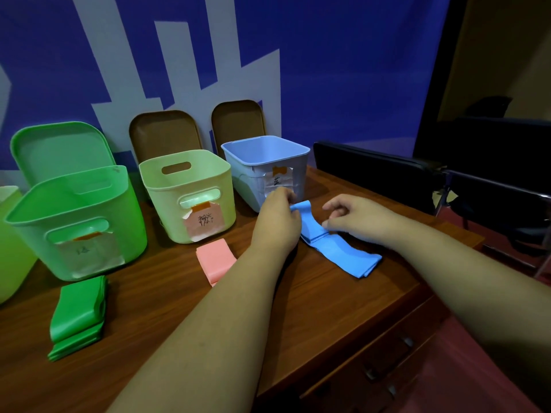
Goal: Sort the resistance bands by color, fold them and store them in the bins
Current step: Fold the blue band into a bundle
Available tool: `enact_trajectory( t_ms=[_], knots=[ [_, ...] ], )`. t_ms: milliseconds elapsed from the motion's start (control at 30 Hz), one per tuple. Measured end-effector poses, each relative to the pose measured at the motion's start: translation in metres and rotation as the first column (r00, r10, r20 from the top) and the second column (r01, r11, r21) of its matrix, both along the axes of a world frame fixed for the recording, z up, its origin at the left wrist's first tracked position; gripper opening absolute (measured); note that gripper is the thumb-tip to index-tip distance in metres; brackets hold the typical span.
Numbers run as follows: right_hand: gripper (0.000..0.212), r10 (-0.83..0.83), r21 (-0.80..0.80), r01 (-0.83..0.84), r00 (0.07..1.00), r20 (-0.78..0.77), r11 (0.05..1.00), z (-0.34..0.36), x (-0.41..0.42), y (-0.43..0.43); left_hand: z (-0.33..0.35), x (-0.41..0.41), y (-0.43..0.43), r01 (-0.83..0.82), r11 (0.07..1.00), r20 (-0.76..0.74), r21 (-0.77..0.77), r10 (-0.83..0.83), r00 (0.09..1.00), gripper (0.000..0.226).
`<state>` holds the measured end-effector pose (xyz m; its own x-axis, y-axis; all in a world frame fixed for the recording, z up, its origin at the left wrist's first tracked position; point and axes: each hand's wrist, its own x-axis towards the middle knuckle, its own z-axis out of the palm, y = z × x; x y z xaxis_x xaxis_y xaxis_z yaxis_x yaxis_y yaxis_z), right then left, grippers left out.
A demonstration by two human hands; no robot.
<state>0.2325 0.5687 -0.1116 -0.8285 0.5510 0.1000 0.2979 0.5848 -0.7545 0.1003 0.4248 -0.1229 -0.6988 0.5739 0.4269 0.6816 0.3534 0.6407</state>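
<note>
L hand (pixel 277 220), R hand (pixel 359 219) pinch blue band (pixel 343 253).

Four bins stand in a row from 9 to 1 o'clock: a lime bin (pixel 9 242) cut off at the edge, a green bin (pixel 74 222), a pale yellow-green bin (pixel 190 198) and a light blue bin (pixel 265 165). Three lids lean behind them: one green lid (pixel 59 150), a left brown lid (pixel 165 134) and a right brown lid (pixel 237 119). Three paper labels show, one on each fully seen bin. Three piles of bands lie on the one desk (pixel 167 293): green bands (pixel 77 317) at 8 o'clock, pink bands (pixel 216 260) at 7, blue bands (pixel 337 248) at 4; the layers within each cannot be counted. Two hands show, the left hand (pixel 277 222) and the right hand (pixel 357 219).
</note>
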Motion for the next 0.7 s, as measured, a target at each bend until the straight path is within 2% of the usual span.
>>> enact_trajectory(
  t_ms=[133, 233, 333, 433, 533, 700],
  knots=[
    [0.047, 0.02, -0.041, -0.023, 0.997, -0.08, 0.999, -0.001, -0.025, -0.001, -0.003, -0.007, -0.001, 0.019, 1.0, -0.006, -0.018, -0.019, 1.0, 0.032],
    [0.054, 0.092, 0.007, -0.092, 0.989, -0.115, 0.996, -0.015, -0.03, -0.003, -0.003, -0.004, -0.003, 0.034, 0.999, 0.038, 0.029, -0.035, 0.999, 0.036],
    [0.038, 0.131, 0.15, -0.107, 0.978, -0.162, 0.983, -0.018, -0.031, -0.001, 0.002, 0.0, -0.007, 0.089, 0.994, 0.085, 0.059, -0.094, 0.992, 0.044],
    [0.025, 0.082, 0.195, -0.044, 0.978, -0.193, 0.98, -0.021, -0.031, -0.004, -0.001, 0.005, -0.012, 0.236, 0.972, 0.178, -0.018, -0.229, 0.957, 0.064],
    [0.023, 0.067, 0.186, -0.02, 0.967, -0.246, 0.982, -0.02, -0.026, -0.008, -0.005, 0.005, -0.012, 0.312, 0.944, 0.217, -0.109, -0.283, 0.934, 0.075],
    [0.023, 0.087, 0.241, -0.024, 0.963, -0.253, 0.97, -0.008, -0.007, -0.013, -0.001, 0.003, -0.012, 0.313, 0.94, 0.227, -0.135, -0.278, 0.933, 0.086]
  ],
)
